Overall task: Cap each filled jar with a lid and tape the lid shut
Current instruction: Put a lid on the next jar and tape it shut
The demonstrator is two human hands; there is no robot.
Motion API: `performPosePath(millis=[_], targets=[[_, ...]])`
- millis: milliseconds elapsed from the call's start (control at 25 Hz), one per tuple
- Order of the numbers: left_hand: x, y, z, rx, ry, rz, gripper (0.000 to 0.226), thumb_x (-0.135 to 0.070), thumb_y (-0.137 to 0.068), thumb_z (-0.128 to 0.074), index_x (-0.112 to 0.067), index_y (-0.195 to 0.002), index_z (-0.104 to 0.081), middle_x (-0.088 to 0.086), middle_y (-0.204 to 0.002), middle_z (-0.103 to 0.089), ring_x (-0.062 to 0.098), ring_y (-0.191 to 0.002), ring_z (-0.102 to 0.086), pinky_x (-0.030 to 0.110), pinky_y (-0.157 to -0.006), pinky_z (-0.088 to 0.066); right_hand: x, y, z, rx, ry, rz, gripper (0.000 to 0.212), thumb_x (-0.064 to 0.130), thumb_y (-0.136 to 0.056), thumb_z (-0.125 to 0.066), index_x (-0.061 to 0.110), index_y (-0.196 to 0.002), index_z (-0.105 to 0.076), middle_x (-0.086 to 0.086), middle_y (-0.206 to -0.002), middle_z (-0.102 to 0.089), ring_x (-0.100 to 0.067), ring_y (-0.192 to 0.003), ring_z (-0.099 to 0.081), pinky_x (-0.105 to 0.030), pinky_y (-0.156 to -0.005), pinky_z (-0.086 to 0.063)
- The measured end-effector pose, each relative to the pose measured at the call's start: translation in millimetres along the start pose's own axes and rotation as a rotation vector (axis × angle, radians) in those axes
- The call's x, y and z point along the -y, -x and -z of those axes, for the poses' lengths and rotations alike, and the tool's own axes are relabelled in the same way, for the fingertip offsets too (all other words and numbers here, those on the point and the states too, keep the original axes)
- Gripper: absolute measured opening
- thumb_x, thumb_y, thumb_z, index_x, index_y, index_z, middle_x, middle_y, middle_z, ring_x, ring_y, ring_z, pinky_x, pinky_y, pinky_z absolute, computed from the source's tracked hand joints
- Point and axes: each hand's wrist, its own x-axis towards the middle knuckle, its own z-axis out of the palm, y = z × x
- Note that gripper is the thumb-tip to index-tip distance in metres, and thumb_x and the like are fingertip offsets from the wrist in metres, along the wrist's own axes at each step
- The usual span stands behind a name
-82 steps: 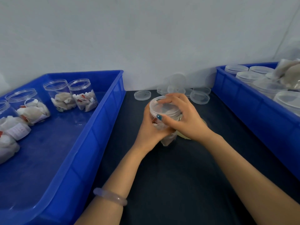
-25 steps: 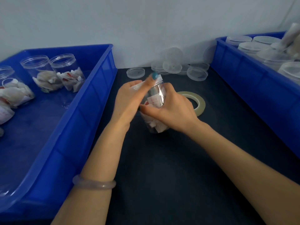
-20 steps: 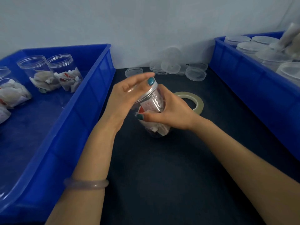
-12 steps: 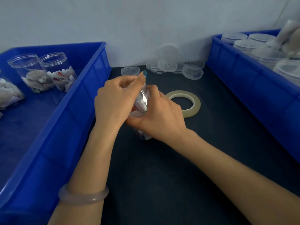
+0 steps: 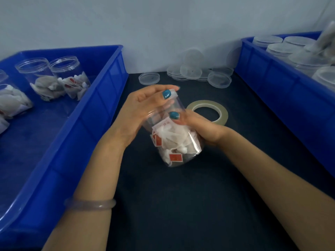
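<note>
A clear jar (image 5: pixel 174 142) filled with white tea bags bearing red tags is held tilted above the dark table, its capped end leaning away from me and to the left. My left hand (image 5: pixel 143 109) covers the lid end, thumb pressed on the lid's rim. My right hand (image 5: pixel 197 125) grips the jar's side from the right, thumb on its wall. A roll of clear tape (image 5: pixel 208 111) lies flat on the table just behind my right hand. Loose clear lids (image 5: pixel 192 71) are piled by the back wall.
A blue bin (image 5: pixel 101 113) on the left holds open, filled jars (image 5: pixel 59 78). A second blue bin (image 5: pixel 282 87) on the right holds capped jars (image 5: pixel 268 40). The dark table (image 5: pixel 181 205) lies between the two bins.
The jar has tipped so its base now faces me and its tea bags show. My hands have shifted slightly right, and my left thumb sits on the lid's rim.
</note>
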Motion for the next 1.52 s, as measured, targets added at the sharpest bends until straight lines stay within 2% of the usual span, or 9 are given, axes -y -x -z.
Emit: performPosePath(millis=[160, 360, 480, 720, 920, 1040, 1200, 1320, 1520], targets=[[8.6, -0.5, -7.2, -0.013, 0.046, -0.03, 0.034, -0.043, -0.077, -0.067, -0.027, -0.107, -0.075, 0.0, -0.112, -0.073, 0.018, -0.104, -0.07, 0.026, -0.08, -0.056, -13.4, -0.3, 3.5, 0.077, -0.148, -0.05, 0.112, 0.068, -0.04, -0.087, 0.0, -0.123, -0.054, -0.021, -0.113, -0.06, -0.035, -0.106, -0.057, -0.048, -0.1, -0.044], [1.9, 0.8, 1.8, -0.095, 0.03, -0.167, 0.03, -0.037, -0.083, -0.066, -0.025, -0.11, -0.072, -0.003, -0.113, -0.073, 0.016, -0.107, -0.068, 0.026, -0.085, -0.055, 10.1, 3.0, 6.6, -0.025, 0.207, 0.05, 0.068, 0.076, -0.074, -0.061, 0.023, -0.117, -0.06, 0.004, -0.108, -0.073, -0.014, -0.101, -0.069, -0.026, -0.085, -0.056], [-2.2, 1.8, 6.1, -0.248, -0.201, -0.255, 0.031, -0.039, -0.082, -0.072, -0.029, -0.111, -0.071, -0.013, -0.113, -0.072, 0.005, -0.112, -0.065, 0.018, -0.091, -0.051, 22.2, 10.7, 25.0, -0.345, 0.658, 0.103, 0.056, 0.068, -0.089, -0.04, 0.023, -0.115, -0.061, 0.009, -0.103, -0.069, -0.013, -0.099, -0.065, -0.038, -0.086, -0.053], [10.3, -6.8, -25.9, -0.294, -0.69, -0.466, 0.043, -0.052, -0.079, -0.071, -0.019, -0.107, -0.075, -0.008, -0.114, -0.069, 0.01, -0.111, -0.06, 0.027, -0.1, -0.045, -2.5, 35.9, 56.8, -0.192, 1.394, -0.423, 0.05, 0.062, -0.081, -0.065, 0.03, -0.116, -0.05, 0.009, -0.116, -0.045, -0.016, -0.115, -0.036, -0.034, -0.089, -0.038], [20.4, -15.6, -33.1, -0.402, -0.983, -0.616, 0.044, -0.044, -0.095, -0.054, -0.011, -0.12, -0.07, 0.009, -0.124, -0.063, 0.028, -0.118, -0.054, 0.035, -0.103, -0.041, -1.5, 40.0, 64.2, -0.319, 1.352, -0.204, 0.012, 0.039, -0.099, -0.047, 0.03, -0.105, -0.051, 0.012, -0.097, -0.054, -0.009, -0.098, -0.049, -0.033, -0.092, -0.035], [21.8, -9.6, -38.5, -0.495, -1.121, -0.653, 0.039, -0.037, -0.099, -0.053, -0.013, -0.128, -0.064, 0.008, -0.13, -0.061, 0.026, -0.123, -0.05, 0.037, -0.107, -0.036, -1.6, 47.3, 66.8, -0.469, 0.937, -0.068, 0.023, 0.045, -0.099, -0.04, 0.026, -0.105, -0.052, 0.009, -0.086, -0.06, -0.013, -0.081, -0.054, -0.042, -0.08, -0.047], [16.8, -1.6, -53.0, -0.543, -1.158, -0.724, 0.036, -0.025, -0.094, -0.061, -0.012, -0.127, -0.064, 0.004, -0.126, -0.064, 0.021, -0.122, -0.05, 0.036, -0.112, -0.031, 12.0, 50.9, 58.2, -0.563, 0.441, 0.25, 0.026, 0.032, -0.089, -0.046, 0.013, -0.091, -0.064, 0.001, -0.067, -0.051, -0.01, -0.063, -0.045, -0.03, -0.063, -0.035], [12.2, -0.1, -62.0, -0.529, -1.195, -0.682, 0.038, -0.028, -0.097, -0.061, -0.012, -0.131, -0.063, 0.002, -0.128, -0.064, 0.022, -0.125, -0.054, 0.042, -0.114, -0.033, 18.9, 53.1, 49.4, -0.581, 0.456, 0.419, 0.025, 0.019, -0.085, -0.042, 0.01, -0.093, -0.064, -0.013, -0.074, -0.05, -0.023, -0.066, -0.044, -0.034, -0.062, -0.033], [5.6, 1.7, -73.9, -0.562, -0.995, -0.656, 0.04, -0.028, -0.103, -0.047, -0.007, -0.134, -0.06, 0.006, -0.131, -0.062, 0.025, -0.124, -0.055, 0.043, -0.109, -0.039, 16.1, 49.6, 32.7, -0.663, 0.798, 0.602, 0.029, 0.028, -0.092, -0.04, 0.008, -0.103, -0.057, 0.002, -0.084, -0.05, -0.019, -0.074, -0.046, -0.037, -0.066, -0.038]])
